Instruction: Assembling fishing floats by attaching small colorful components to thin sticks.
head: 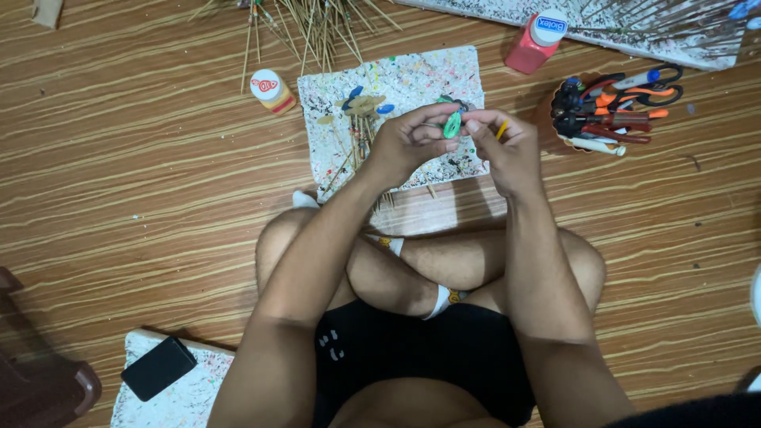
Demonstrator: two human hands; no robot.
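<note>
Green coil pinched between both hands, held in the air over the spattered board.

The left hand (404,143) has its fingertips closed on the left edge of the small green coil (452,125); the right hand (507,150) meets it from the right, thumb and forefinger together at its rim, with a yellow strip (502,129) poking out beside its fingers. The coil sits edge-up, its long axis near upright, exactly between the two grips and about equally near each. Below lies the paint-flecked board (412,79) on the wooden floor (143,158); a cup of scissors and pens (610,115) stands just right of the right hand.
</note>
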